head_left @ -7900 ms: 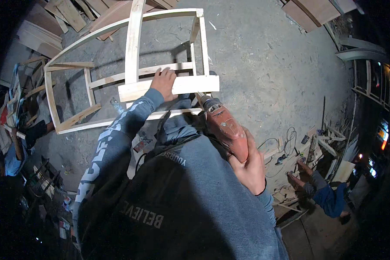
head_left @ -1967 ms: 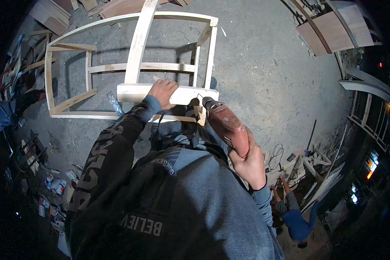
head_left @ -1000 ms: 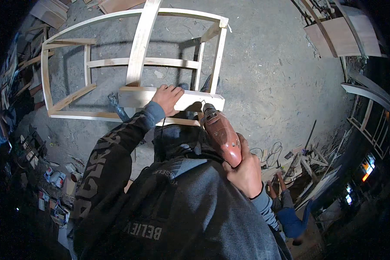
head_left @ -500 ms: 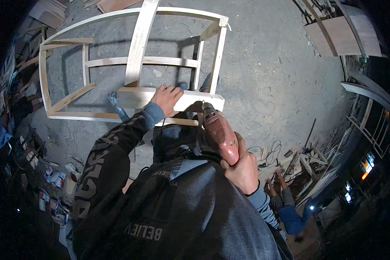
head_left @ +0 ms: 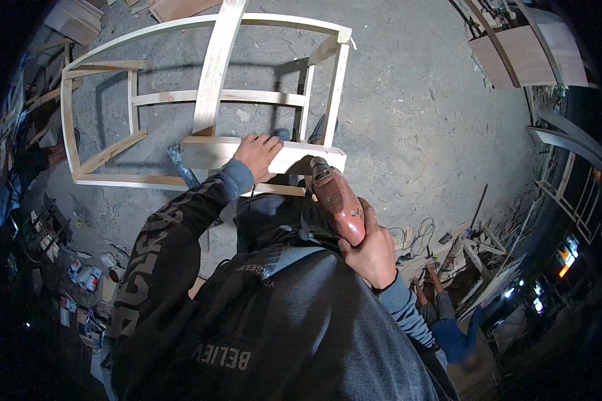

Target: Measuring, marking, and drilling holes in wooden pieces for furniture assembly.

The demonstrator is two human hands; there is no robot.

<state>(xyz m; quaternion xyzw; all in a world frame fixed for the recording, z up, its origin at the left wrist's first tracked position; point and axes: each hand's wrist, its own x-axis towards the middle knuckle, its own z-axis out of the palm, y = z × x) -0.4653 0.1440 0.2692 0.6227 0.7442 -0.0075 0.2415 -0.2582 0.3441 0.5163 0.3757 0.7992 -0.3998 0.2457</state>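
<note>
My right hand is wrapped round the rear grip of a red power drill. The drill's chuck meets the near face of a pale wooden beam close to its right end; the bit is not visible there. My left hand is closed over the top edge of this beam, left of the drill. The beam lies across the near side of a curved wooden frame, and a long plank runs away from it over the frame.
Wood scraps and a coiled cable lie on the concrete floor at right. Wooden panels stand at the far right. Another person is at the lower right. Clutter and containers lie at left.
The drill and my right hand have moved slightly forward and left, the chuck now closer against the beam. My left hand stays in place.
</note>
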